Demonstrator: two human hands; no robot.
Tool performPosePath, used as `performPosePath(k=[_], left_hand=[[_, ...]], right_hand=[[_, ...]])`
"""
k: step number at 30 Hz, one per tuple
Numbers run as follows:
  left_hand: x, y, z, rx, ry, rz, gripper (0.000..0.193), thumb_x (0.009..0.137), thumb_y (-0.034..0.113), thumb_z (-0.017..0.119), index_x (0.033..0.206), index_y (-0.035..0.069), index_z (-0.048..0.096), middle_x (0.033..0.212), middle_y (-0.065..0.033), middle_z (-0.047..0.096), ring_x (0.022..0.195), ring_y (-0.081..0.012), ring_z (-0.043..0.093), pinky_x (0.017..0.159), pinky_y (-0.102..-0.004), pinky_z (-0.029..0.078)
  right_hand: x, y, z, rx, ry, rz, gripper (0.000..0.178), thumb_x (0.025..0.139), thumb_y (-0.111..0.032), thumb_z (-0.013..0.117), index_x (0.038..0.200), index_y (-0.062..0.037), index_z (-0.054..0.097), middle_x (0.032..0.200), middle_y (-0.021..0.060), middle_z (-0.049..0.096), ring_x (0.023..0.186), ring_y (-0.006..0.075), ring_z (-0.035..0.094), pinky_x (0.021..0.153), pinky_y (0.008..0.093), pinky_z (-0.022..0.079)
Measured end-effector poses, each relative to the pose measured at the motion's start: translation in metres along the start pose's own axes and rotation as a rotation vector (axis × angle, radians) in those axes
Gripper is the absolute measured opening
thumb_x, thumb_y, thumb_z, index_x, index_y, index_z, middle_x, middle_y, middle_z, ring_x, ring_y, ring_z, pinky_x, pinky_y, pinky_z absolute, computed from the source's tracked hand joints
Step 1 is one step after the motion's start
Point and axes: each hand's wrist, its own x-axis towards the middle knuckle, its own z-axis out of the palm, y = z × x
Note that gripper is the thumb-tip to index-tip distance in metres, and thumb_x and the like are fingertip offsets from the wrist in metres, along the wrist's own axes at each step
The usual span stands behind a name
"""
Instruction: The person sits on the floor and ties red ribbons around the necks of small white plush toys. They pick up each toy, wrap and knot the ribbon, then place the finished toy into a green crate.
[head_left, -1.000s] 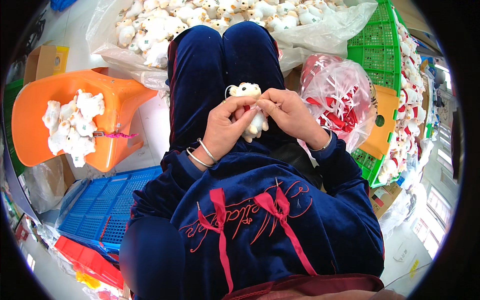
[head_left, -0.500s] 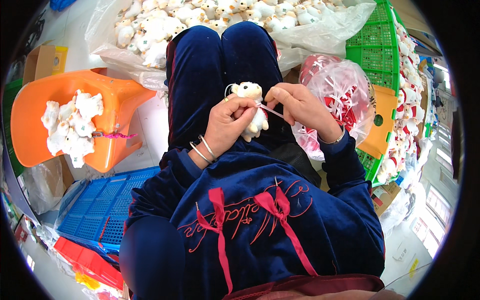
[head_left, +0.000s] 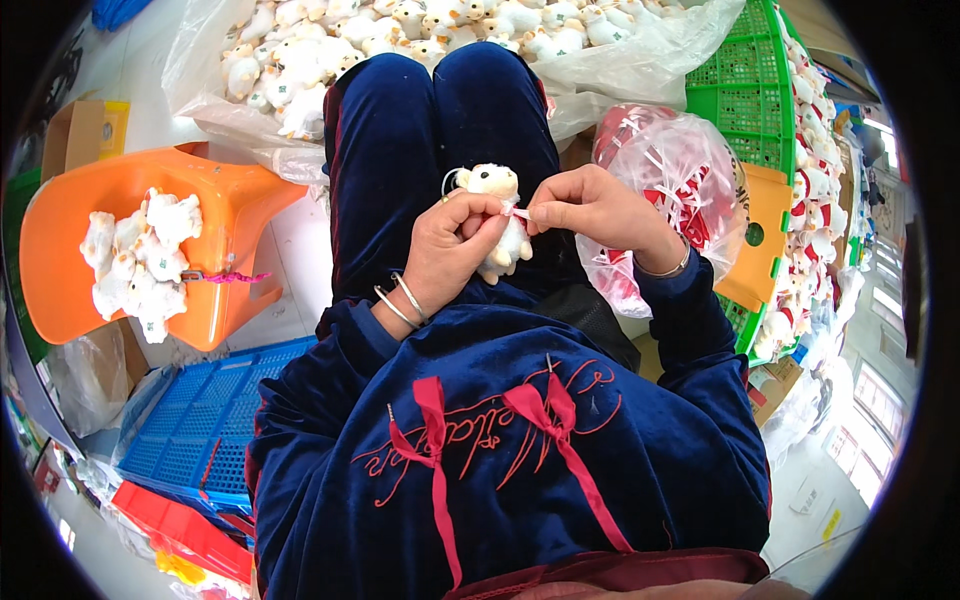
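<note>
A small white plush animal (head_left: 509, 248) with a dark eye and a thin hanging loop rests upright over my lap. My left hand (head_left: 447, 243) is closed on it at the neck, thumb and forefinger pinched together there. From that spot a narrow white ribbon (head_left: 521, 213) runs to my right hand (head_left: 598, 208), whose thumb and forefinger pinch it beside the toy's chest. A bit of red shows at the toy's neck, mostly hidden by my fingers.
A plastic sheet of many plush toys (head_left: 300, 60) lies beyond my knees. More sit on an orange stool (head_left: 60, 235) at left, above a blue crate (head_left: 190, 430). At right are a clear bag of red pieces with white ribbons (head_left: 690, 200) and a green crate (head_left: 740, 100).
My right hand has moved in closer to the toy's neck, and the ribbon stretch between my hands is shorter. My left hand still holds the toy.
</note>
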Motion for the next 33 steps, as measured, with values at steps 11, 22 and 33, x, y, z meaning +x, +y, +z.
performPosePath(k=[11, 22, 33], left_hand=[[0.004, -0.006, 0.001, -0.104, -0.024, -0.073, 0.006, 0.097, 0.008, 0.07, 0.101, 0.003, 0.07, 0.077, 0.0032, 0.063, 0.067, -0.0024, 0.054, 0.063, -0.0194, 0.046], [0.004, -0.001, -0.001, -0.183, -0.072, -0.091, 0.011, 0.1, 0.012, 0.069, 0.106, 0.004, 0.071, 0.078, 0.0033, 0.065, 0.07, -0.0019, 0.058, 0.063, -0.0187, 0.047], [0.004, -0.001, -0.002, -0.236, -0.1, -0.137, 0.012, 0.099, 0.013, 0.069, 0.107, 0.003, 0.072, 0.084, 0.0024, 0.065, 0.075, -0.0027, 0.061, 0.067, -0.019, 0.049]], right_hand=[[0.006, -0.011, 0.012, 0.296, -0.03, 0.033, 0.025, 0.104, -0.021, 0.061, 0.094, -0.0015, 0.072, 0.082, 0.0029, 0.072, 0.071, 0.0072, 0.063, 0.064, 0.0218, 0.047], [0.001, 0.003, 0.027, 0.352, 0.177, -0.057, 0.018, 0.099, -0.008, 0.07, 0.114, 0.001, 0.07, 0.09, 0.0011, 0.069, 0.077, 0.0051, 0.063, 0.067, 0.0203, 0.049], [0.001, 0.003, 0.034, -0.062, 0.37, -0.194, 0.011, 0.096, -0.007, 0.071, 0.104, 0.0, 0.07, 0.082, -0.0009, 0.066, 0.072, 0.0035, 0.057, 0.062, 0.0218, 0.046]])
